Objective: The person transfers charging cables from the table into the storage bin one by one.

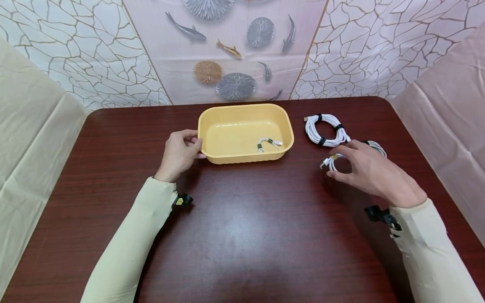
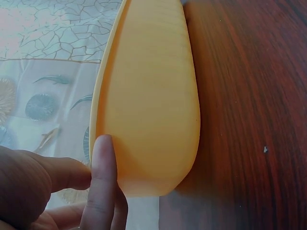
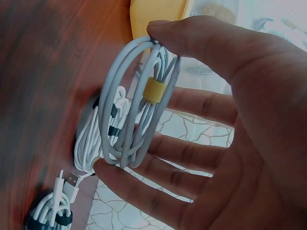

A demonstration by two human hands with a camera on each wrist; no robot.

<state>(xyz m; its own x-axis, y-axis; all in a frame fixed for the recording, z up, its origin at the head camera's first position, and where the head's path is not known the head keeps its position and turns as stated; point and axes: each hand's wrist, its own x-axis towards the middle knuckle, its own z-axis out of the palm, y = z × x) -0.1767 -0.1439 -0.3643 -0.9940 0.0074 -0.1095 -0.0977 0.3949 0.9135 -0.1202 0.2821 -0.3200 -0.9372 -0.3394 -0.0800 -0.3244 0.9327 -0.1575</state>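
My left hand [image 1: 177, 155] grips the left end of a yellow plastic basin [image 1: 242, 159], thumb and fingers on either side of its rim. Inside the basin, toward the right front, lies a short white cable [image 1: 278, 143] with dark green ties. To the right of the basin, my right hand [image 1: 373, 172] holds a coiled white charging cable [image 3: 154, 90] with a yellow tie. The right wrist view shows the thumb on one side of the coil and fingertips on the other. Its USB plug [image 1: 324, 163] points left in the head view.
A larger white cable coil [image 1: 311, 131] with black ties lies behind the right hand. Another coiled cable [image 1: 379, 148] is partly hidden by that hand. A patterned cloth [image 1: 235, 50] hangs behind the dark red wooden table [image 1: 227, 235].
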